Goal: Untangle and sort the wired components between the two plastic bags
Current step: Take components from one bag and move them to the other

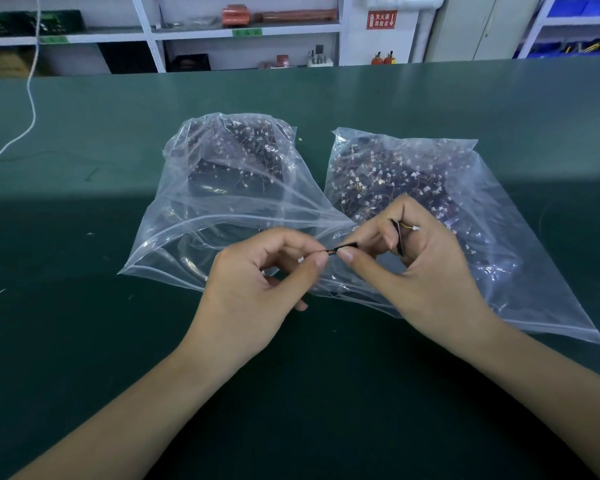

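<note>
Wired component (pixel 342 248) pinched by left hand (pixel 257 271), right hand (pixel 426 268); green table (pixel 84 237), shelves (pixel 243 29) behind

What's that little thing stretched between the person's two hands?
In the head view, a thin black wired component spans the short gap, pinched by the left hand and the right hand, above the bags' near edges.

Green bench (pixel 84 341) under two plastic bags (pixel 229 188), white cable (pixel 28 109).
</note>
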